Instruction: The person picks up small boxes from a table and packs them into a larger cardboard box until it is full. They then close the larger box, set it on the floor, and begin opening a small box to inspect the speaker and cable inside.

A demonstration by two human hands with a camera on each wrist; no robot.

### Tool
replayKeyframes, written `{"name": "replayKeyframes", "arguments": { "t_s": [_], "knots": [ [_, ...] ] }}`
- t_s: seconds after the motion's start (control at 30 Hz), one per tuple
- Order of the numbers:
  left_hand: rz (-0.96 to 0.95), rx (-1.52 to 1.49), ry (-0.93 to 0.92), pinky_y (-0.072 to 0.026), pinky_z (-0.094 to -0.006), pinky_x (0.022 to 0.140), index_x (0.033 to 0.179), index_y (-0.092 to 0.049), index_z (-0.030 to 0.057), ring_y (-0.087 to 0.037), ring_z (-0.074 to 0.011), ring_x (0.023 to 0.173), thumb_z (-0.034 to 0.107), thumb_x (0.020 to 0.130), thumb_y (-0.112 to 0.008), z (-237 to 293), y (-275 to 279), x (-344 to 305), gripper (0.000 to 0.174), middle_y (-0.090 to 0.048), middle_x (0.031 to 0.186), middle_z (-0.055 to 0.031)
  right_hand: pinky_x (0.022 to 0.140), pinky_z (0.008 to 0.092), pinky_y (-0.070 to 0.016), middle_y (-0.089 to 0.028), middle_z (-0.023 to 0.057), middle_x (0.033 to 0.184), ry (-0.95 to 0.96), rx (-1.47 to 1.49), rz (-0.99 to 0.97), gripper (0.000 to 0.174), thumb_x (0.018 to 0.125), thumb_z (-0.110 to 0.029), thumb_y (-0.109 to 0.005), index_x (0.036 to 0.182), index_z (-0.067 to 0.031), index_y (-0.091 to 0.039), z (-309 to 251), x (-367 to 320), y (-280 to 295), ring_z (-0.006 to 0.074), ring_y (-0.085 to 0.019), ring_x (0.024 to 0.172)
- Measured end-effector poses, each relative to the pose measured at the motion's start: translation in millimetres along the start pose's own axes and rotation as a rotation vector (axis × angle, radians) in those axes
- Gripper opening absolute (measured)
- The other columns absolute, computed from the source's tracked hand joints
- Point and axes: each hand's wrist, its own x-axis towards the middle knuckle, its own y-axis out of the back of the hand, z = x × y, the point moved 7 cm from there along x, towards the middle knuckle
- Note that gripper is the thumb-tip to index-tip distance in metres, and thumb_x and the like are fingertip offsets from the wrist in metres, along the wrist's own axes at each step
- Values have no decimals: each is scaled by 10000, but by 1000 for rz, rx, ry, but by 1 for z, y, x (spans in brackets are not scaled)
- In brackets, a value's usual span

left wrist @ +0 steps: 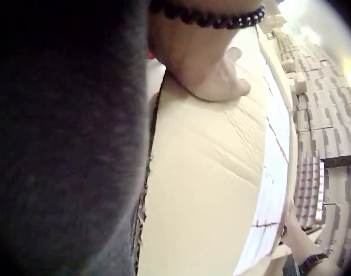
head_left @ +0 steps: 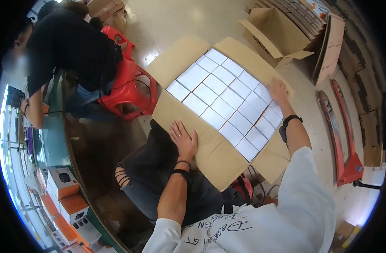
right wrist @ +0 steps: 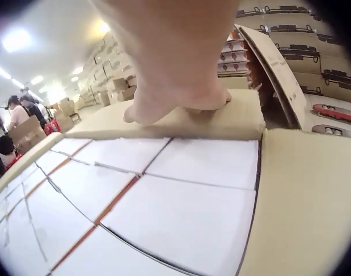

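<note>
In the head view a large open carton, its near flap [head_left: 193, 152] folded out, is packed with rows of white boxes [head_left: 237, 97]. The left hand [head_left: 183, 139] lies with spread fingers on that near flap; the left wrist view shows this hand [left wrist: 213, 77] flat on the cardboard. On the far-right flap rests the right hand [head_left: 279, 92], fingers extended over the carton's edge. From the right wrist the same hand [right wrist: 175, 92] touches the flap [right wrist: 244, 112] behind the white box tops [right wrist: 187, 213]; its fingertips are partly hidden.
An empty open carton [head_left: 277, 31] stands beyond, beside folded cardboard [head_left: 330, 48]. A red pallet jack [head_left: 345, 164] is at right. A person in black [head_left: 74, 46] sits at left by red stools [head_left: 131, 90] and a green table [head_left: 53, 130] with orange-and-white boxes [head_left: 64, 181].
</note>
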Motion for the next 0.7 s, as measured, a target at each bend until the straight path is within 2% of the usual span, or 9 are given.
{"name": "replayKeyframes", "arguments": {
  "t_s": [0.1,0.17,0.2,0.27,0.5,0.57,0.6,0.67,0.7],
  "knots": [
    [69,-105,-71,-43,-599,1235,1628,-103,18,-25,-469,1553,380,1030,-452,1,-19,5,781,-53,1693,-245,1186,610,-220,-285,82,1663,27,-14,30,885,904,-782,-460,1608,-268,-311,4,0,-1,316,-237,1538],
    [124,-167,-111,-59,-583,1240,1624,-87,2,-31,-469,1552,361,1041,-419,4,-23,9,761,-40,1684,-273,1167,594,-280,-409,105,1600,87,-40,115,846,918,-767,-459,1574,-237,-390,1,8,-1,314,-367,1479],
    [113,-161,-106,-59,-583,1240,1624,-87,2,-31,-469,1552,361,1041,-419,1,-27,10,761,-40,1684,-273,1167,594,-280,-409,105,1600,83,-41,102,846,918,-767,-459,1574,-237,-390,0,8,-3,314,-367,1479],
    [153,-298,-122,-77,-561,1247,1619,-80,-14,-51,-477,1548,348,1054,-384,4,-37,20,737,-54,1674,-297,1146,548,-346,-508,122,1525,139,68,124,821,932,-749,-459,1532,-189,-464,-2,10,9,315,-464,1412],
    [186,-268,-160,-98,-570,1245,1606,-62,-52,-82,-511,1531,308,1025,-413,20,-27,22,768,-69,1653,-343,1130,512,-383,-534,134,1502,190,120,101,789,956,-707,-468,1511,-147,-491,-3,24,7,316,-487,1390],
    [45,-198,80,-101,-554,1249,1593,-57,-86,-87,-514,1529,378,1075,-355,20,-26,9,755,-82,1628,-387,1111,513,-401,-547,139,1482,179,32,179,779,967,-698,-457,1509,-139,-495,-1,22,5,315,-500,1376],
    [31,-193,75,-101,-554,1249,1593,-57,-86,-87,-514,1529,378,1075,-355,36,-12,2,755,-82,1628,-387,1111,513,-401,-547,139,1482,164,33,173,779,967,-698,-457,1509,-139,-495,1,20,4,315,-500,1376],
    [-261,-284,310,-94,-562,1248,1575,-44,-123,-54,-555,1516,453,1077,-367,61,0,-23,827,-59,1606,-431,1099,523,-409,-553,133,1472,179,-2,186,764,972,-702,-445,1515,-167,-491,-4,14,9,308,-511,1364],
    [-357,-453,308,-48,-598,1234,1574,23,-118,50,-578,1510,600,1013,-483,71,-5,-42,1042,65,1593,-456,1099,523,-409,-553,133,1472,174,-11,170,764,972,-702,-445,1515,-167,-491,-1,12,8,308,-511,1364]
  ]
}}
